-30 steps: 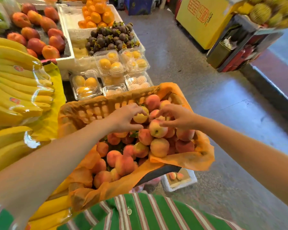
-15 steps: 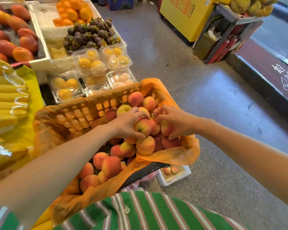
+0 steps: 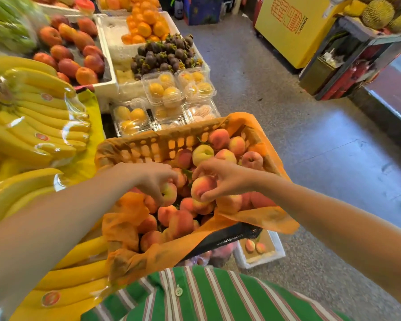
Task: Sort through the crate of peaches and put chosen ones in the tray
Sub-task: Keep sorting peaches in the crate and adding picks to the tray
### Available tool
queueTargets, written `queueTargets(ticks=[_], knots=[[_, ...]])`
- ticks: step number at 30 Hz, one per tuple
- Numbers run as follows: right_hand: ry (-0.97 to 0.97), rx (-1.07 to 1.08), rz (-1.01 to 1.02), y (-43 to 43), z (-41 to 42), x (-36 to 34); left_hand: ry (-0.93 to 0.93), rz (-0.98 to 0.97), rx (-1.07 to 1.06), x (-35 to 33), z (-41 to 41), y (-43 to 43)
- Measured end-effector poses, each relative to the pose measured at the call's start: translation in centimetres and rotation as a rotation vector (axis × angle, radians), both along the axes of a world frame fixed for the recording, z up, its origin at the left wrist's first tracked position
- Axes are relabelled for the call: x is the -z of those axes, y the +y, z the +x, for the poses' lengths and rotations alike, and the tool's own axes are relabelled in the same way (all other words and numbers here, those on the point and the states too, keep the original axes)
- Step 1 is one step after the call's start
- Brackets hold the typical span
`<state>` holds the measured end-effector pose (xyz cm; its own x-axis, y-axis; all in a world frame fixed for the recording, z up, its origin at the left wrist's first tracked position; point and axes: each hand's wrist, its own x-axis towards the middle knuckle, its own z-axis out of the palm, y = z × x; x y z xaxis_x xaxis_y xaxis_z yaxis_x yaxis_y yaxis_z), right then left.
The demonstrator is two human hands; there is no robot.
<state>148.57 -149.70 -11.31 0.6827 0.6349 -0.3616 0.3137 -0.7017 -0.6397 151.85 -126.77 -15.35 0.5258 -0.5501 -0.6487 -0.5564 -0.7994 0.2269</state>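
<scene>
A crate [image 3: 153,147] lined with orange paper holds several flat peaches and stands right in front of me. My left hand [image 3: 153,178] reaches into its middle, fingers curled over a pink-green peach [image 3: 170,193]. My right hand [image 3: 225,177] grips a red-yellow peach [image 3: 200,186] between thumb and fingers, just above the pile. A white tray [image 3: 277,249] sits on the floor below the crate's right corner, with two peaches [image 3: 255,246] in it.
Wrapped bananas [image 3: 39,117] lie to the left. Clear boxes of yellow fruit [image 3: 167,93] stand behind the crate, with mangosteens [image 3: 162,54], oranges and mangoes further back. Grey floor [image 3: 310,158] opens to the right, bounded by a yellow box [image 3: 292,28] and a durian stand.
Both hands moved nearer me within the crate. My right hand went from resting among the far-side peaches to gripping one peach; my left hand shifted onto a different peach.
</scene>
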Motion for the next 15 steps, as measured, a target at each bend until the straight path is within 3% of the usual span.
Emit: queueTargets(ticks=[4, 9, 15], knots=[[0.052, -0.04, -0.038, 3.2, -0.2, 3.4, -0.042, 0.037, 0.011, 2.2, -0.2, 1.7], [0.147, 0.013, -0.032, 4.4, 0.7, 6.2, 0.046, 0.046, -0.003, 4.1, 0.3, 2.9], [0.142, -0.007, -0.065, 6.0, 1.1, 8.2, 0.058, 0.016, 0.025, 4.6, 0.8, 2.4]])
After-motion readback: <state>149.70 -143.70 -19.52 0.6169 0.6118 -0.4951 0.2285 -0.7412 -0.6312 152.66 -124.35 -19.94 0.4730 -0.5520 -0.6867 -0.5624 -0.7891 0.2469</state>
